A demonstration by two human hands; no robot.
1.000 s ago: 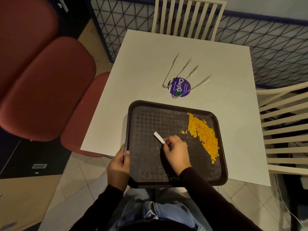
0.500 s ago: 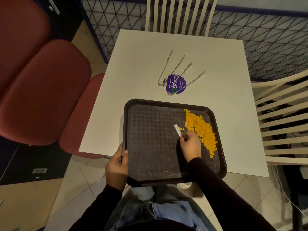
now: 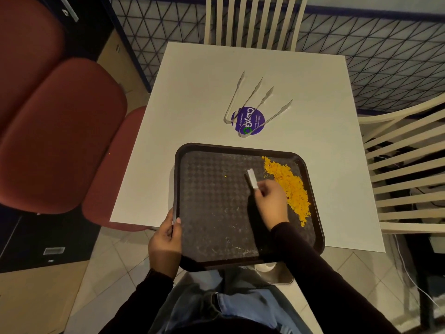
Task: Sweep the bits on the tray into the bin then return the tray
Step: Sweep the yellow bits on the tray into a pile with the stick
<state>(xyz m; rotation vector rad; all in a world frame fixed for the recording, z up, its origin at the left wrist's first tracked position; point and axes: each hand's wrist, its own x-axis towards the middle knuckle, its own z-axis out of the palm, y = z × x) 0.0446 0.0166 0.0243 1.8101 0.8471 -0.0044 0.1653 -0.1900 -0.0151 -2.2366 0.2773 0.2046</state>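
Observation:
A dark textured tray (image 3: pixel 212 213) lies at the near edge of the white table (image 3: pixel 197 97), its near side overhanging. Yellow-orange bits (image 3: pixel 290 189) are heaped along the tray's right side; one stray bit (image 3: pixel 225 176) lies left of centre. My left hand (image 3: pixel 166 242) grips the tray's left rim. My right hand (image 3: pixel 272 203) is over the tray's middle, holding a small white strip (image 3: pixel 252 178) just left of the heap. No bin is in view.
Two metal tongs (image 3: pixel 250 102) lie on a purple round sticker (image 3: pixel 248 120) beyond the tray. Cream slatted chairs stand at the far side (image 3: pixel 252 20) and right (image 3: pixel 407 165). Red padded seats (image 3: pixel 60 131) sit to the left. Tiled floor lies below.
My right hand has swept the white strip rightward across the tray, from the centre to beside the yellow heap. My left hand has stayed on the tray's left rim.

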